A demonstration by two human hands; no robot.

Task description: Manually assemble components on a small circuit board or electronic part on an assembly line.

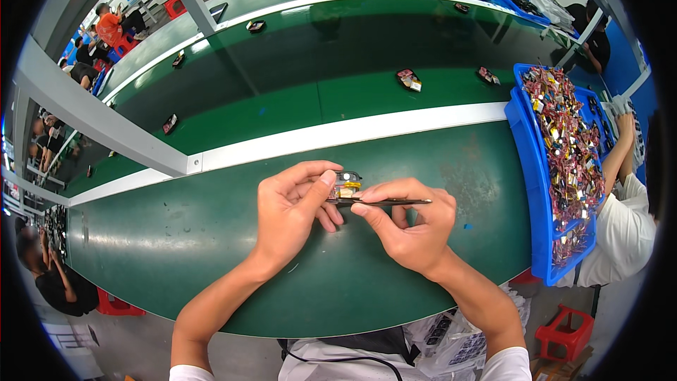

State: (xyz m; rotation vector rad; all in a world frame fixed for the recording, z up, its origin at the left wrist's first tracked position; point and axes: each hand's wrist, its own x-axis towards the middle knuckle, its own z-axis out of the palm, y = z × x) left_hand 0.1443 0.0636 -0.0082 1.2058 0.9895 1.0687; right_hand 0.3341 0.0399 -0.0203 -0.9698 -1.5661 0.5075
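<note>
My left hand point(289, 201) holds a small black plastic casing point(347, 177) between thumb and fingers, over the green table. Inside the casing a white round part, a yellow piece and some pale and reddish parts show. My right hand point(417, 224) grips dark, slim tweezers point(405, 202), pinched between thumb and forefinger. Their tip points left and reaches the lower edge of the casing; whether it touches a part inside is hidden by my fingers.
A blue tray point(520, 141) heaped with small wired circuit parts stands at the right. Beyond a white rail point(352, 125), several casings, one point(409, 80) among them, lie on a dark green conveyor belt point(303, 85). A grey post point(106, 113) rises at left. Co-workers sit around.
</note>
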